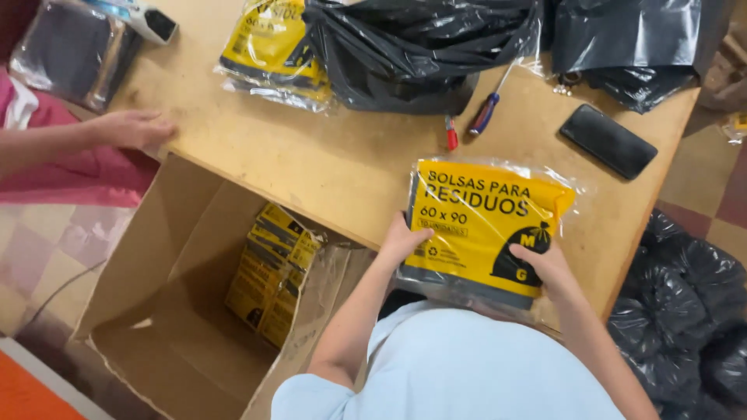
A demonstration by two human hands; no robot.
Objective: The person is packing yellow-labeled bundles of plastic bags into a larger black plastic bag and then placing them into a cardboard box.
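Both hands, left hand (402,241) and right hand (546,264), grip the yellow bag pack (482,225) over the desk (327,155); you next need to lower it into the cardboard box (179,233).

On the wooden table (311,155) we see a dark phone (608,141) lying flat near the right edge, and a screwdriver (489,109) with a blue and red handle beside a small red tool (451,136). Black plastic bags (420,47) are heaped at the far side. An open cardboard box (179,257) below the table edge holds stacked yellow packets (268,272). Another person's hand (132,128) rests on the left corner.
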